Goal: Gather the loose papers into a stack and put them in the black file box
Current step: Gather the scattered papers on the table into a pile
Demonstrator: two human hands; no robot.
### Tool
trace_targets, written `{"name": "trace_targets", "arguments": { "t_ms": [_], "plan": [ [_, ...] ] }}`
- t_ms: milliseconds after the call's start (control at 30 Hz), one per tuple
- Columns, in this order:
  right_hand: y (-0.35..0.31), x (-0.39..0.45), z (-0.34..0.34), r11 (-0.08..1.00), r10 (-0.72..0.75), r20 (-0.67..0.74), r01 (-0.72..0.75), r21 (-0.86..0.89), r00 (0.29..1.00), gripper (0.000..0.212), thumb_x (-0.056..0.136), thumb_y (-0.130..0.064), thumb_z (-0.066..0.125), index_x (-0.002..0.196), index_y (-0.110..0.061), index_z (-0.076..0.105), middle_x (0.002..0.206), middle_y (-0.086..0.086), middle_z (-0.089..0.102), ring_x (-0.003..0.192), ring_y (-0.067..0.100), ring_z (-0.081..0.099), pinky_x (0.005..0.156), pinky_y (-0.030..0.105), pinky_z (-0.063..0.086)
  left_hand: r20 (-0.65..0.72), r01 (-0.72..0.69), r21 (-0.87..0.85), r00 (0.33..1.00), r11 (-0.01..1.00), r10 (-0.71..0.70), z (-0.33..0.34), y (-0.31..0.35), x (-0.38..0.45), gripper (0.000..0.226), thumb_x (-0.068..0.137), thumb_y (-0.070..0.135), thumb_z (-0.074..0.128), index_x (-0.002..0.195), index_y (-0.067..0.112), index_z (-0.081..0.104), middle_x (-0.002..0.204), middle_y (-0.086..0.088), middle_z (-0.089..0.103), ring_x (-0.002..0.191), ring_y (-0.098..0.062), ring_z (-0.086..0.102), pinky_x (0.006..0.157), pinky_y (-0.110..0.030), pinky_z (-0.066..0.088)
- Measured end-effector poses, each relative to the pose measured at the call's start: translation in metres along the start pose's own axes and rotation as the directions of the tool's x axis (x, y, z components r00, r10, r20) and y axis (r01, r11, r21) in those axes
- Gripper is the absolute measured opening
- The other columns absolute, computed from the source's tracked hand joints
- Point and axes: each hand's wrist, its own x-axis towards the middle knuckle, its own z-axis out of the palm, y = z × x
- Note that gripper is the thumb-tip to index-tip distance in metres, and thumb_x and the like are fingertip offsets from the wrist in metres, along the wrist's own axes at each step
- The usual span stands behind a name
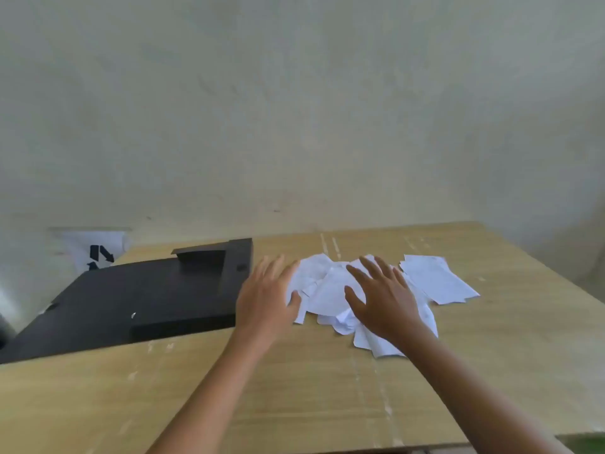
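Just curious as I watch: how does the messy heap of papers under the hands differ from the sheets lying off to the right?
The crumpled paper heap is creased and lies every which way; the flatter sheets lie smooth and roughly aligned. Both hands, left and right, reach over the heap; nothing touches the flatter sheets. Both are white and rest on the wooden table.

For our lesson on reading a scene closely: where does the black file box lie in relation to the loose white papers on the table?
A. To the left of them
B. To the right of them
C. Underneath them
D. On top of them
A: the black file box lies flat on the table, left of the loose papers, with the left hand between them.
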Motion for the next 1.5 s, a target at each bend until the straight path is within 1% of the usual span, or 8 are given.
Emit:
{"name": "trace_targets", "arguments": {
  "t_ms": [333,500,633,800,1033,1200,1333,1500],
  "plan": [
    [0.041,-0.029,0.063,0.992,0.112,0.169,-0.121,0.04,0.979,0.048,0.103,-0.05,0.031,0.149,-0.04,0.038,0.162,-0.009,0.031,0.152,0.02,0.02,0.121,0.043,0.02,0.24,0.187,-0.054,0.956,0.981,-0.169,0.091,0.018,-0.01,0.049,0.109,0.034,0.032,0.156,0.041,0.041,0.173,0.003,0.022,0.162,-0.027,0.007,0.128,-0.052,0.015],
    [0.055,-0.026,0.059,0.987,0.14,0.023,-0.141,0.071,0.99,0.044,0.101,-0.051,0.041,0.142,-0.038,0.052,0.158,-0.007,0.041,0.152,0.021,0.026,0.125,0.048,0.015,0.127,0.232,-0.056,0.967,0.971,-0.223,0.091,0.012,0.001,0.044,0.106,0.039,0.04,0.148,0.04,0.052,0.165,0.003,0.039,0.155,-0.029,0.025,0.121,-0.053,0.026],
    [0.065,-0.028,0.056,0.928,0.369,0.023,-0.37,0.041,0.929,0.048,0.094,-0.057,0.048,0.137,-0.035,0.057,0.154,-0.004,0.047,0.146,0.029,0.033,0.121,0.052,0.019,0.169,0.404,-0.054,0.905,0.913,-0.39,0.092,0.008,0.005,0.045,0.103,0.049,0.044,0.148,0.048,0.049,0.164,-0.003,0.038,0.154,-0.039,0.022,0.124,-0.054,0.021],
    [0.062,-0.02,0.063,0.92,0.384,0.071,-0.388,0.059,0.921,0.051,0.093,-0.061,0.048,0.137,-0.037,0.056,0.151,-0.006,0.047,0.141,0.029,0.035,0.118,0.049,0.021,0.161,0.394,-0.039,0.909,0.918,-0.384,0.096,0.013,0.011,0.041,0.097,0.058,0.05,0.137,0.053,0.057,0.162,0.003,0.043,0.149,-0.038,0.03,0.12,-0.054,0.026],
    [0.052,-0.008,0.065,0.909,0.403,0.074,-0.409,0.082,0.912,0.051,0.09,-0.068,0.046,0.133,-0.042,0.056,0.142,-0.009,0.047,0.141,0.027,0.031,0.116,0.068,0.009,0.199,0.332,-0.077,0.929,0.94,-0.312,0.094,0.011,0.011,0.034,0.094,0.063,0.052,0.127,0.062,0.062,0.159,0.014,0.043,0.133,-0.027,0.041,0.115,-0.055,0.031],
    [0.056,-0.012,0.067,0.907,0.385,0.068,-0.391,0.155,0.92,0.053,0.089,-0.057,0.057,0.139,-0.04,0.053,0.145,-0.009,0.049,0.144,0.027,0.029,0.117,0.07,0.004,0.037,0.371,-0.308,0.925,0.876,-0.378,0.085,0.003,0.024,0.036,0.095,0.05,0.059,0.129,0.041,0.068,0.14,0.008,0.059,0.126,-0.028,0.048,0.098,-0.045,0.049],
    [0.054,-0.011,0.066,0.916,0.376,0.063,-0.381,0.124,0.924,0.054,0.089,-0.067,0.052,0.137,-0.042,0.054,0.142,-0.009,0.047,0.142,0.027,0.03,0.115,0.072,0.005,0.188,0.501,-0.014,0.852,0.866,-0.489,0.086,0.002,0.042,0.053,0.097,0.055,0.056,0.124,0.01,0.063,0.126,-0.015,0.061,0.118,-0.04,0.054,0.095,-0.043,0.043],
    [0.051,-0.009,0.068,0.92,0.377,0.053,-0.38,0.094,0.925,0.053,0.088,-0.075,0.044,0.132,-0.046,0.054,0.139,-0.01,0.045,0.139,0.025,0.031,0.114,0.073,0.007,0.244,0.532,-0.149,0.837,0.833,-0.49,0.091,0.006,0.056,0.045,0.092,0.041,0.068,0.114,0.004,0.06,0.113,-0.015,0.065,0.106,-0.037,0.062,0.084,-0.04,0.051]
  ]
}}
